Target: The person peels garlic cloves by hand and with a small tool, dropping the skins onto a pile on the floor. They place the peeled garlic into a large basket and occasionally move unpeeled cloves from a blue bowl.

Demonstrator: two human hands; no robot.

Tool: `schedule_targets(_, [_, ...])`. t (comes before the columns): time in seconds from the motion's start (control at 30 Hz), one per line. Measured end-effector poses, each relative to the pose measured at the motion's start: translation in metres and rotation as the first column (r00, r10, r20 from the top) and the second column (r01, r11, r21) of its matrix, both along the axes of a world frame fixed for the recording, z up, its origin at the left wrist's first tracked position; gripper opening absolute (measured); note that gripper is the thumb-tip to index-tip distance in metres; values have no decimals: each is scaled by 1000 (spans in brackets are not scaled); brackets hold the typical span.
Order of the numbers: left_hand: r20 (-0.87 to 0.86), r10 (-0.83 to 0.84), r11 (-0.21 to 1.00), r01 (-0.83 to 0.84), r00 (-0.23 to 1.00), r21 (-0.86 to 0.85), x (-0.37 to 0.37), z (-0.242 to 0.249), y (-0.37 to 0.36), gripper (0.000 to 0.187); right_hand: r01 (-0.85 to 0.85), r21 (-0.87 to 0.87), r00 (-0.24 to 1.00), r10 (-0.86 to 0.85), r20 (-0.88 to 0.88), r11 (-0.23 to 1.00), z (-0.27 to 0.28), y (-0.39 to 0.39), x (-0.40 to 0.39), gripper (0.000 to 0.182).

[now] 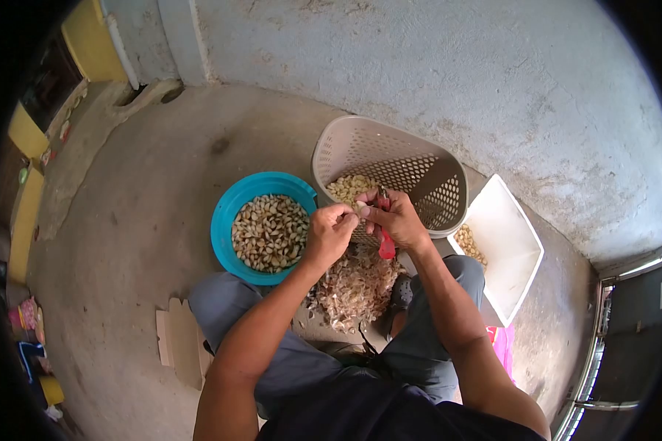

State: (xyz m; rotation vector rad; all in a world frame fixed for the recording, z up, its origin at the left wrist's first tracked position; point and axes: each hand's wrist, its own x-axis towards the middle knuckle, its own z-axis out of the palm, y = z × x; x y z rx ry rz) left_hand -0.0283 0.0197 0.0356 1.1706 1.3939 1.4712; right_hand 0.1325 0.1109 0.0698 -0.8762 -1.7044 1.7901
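Observation:
In front of me, my left hand (332, 231) and my right hand (394, 220) meet over the near rim of the beige perforated basket (390, 137). Between the fingertips is a pale garlic clove (360, 208), pinched from both sides. A small red-handled knife (387, 246) is gripped in my right hand, its handle hanging down below the palm and its dark upper end partly hidden by the fingers. Pale peeled cloves (349, 187) lie inside the basket. Below the hands, a heap of dry papery skins (357, 290) covers the floor between my legs.
To the left, a blue basin (221, 228) holds many unpeeled cloves (268, 234). A white tub (511, 250) with some cloves (469, 245) leans at the right. Flattened cardboard (184, 342) lies by my left knee. A painted wall (449, 66) stands behind the basket.

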Motion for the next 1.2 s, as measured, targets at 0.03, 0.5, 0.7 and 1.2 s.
schedule_targets(0.03, [10, -3, 1000, 3, 1000, 11, 0, 1, 0, 17, 20, -12, 1000, -20, -19, 1000, 0, 1, 0, 24])
schedule_targets(0.5, [-30, 25, 1000, -25, 999, 10, 0, 17, -5, 16, -20, 28, 996, 23, -88, 999, 3, 7, 4, 21])
schedule_targets(0.7, [-75, 21, 998, -16, 997, 65, -1, 7, -2, 14, -79, 6, 997, 79, -2, 997, 7, 5, 4, 24])
schedule_targets(1.2, [-384, -199, 980, 195, 902, -50, 5, 10, -14, 19, -146, -248, 970, 89, -227, 958, 16, 16, 22, 27])
